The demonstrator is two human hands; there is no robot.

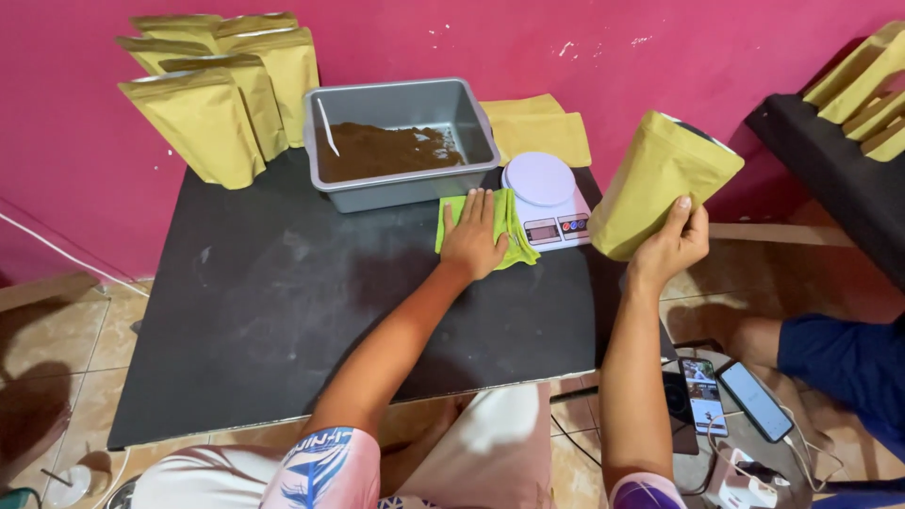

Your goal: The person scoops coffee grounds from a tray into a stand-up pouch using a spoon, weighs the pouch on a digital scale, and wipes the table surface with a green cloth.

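Magenta-painted wall closes the far side of the scene, and against it stands a low black matte table (264, 311) on a floor of tan tiles. At the far left of the table a cluster of upright, filled mustard-yellow stand-up pouches (219, 94) leans toward the wall, their tops sealed flat. Just right of them sits a grey rectangular plastic tub (401, 141) holding dark brown powder with a white scoop handle resting in its left end. Behind the tub's right corner lie flat, empty yellow pouches (542, 127). A white kitchen scale with a round lilac platform (547, 200) sits near the table's right edge, touching a folded lime-green cloth (514, 231) beside it. The left hand (471, 240) lies palm down on that cloth, fingers spread flat and pointing toward the tub, forearm reaching diagonally across the table. The right hand (671, 247) grips the bottom corner of an open-topped mustard-yellow pouch (660, 179), thumb on the near face, holding it in the air just right of the scale; its long axis tilts, with the mouth pointing up and to the far right. On the floor at the near right lie two smartphones (731, 396) with lit screens and white cables. More yellow pouches (867, 85) rest on a dark bench at the far right.
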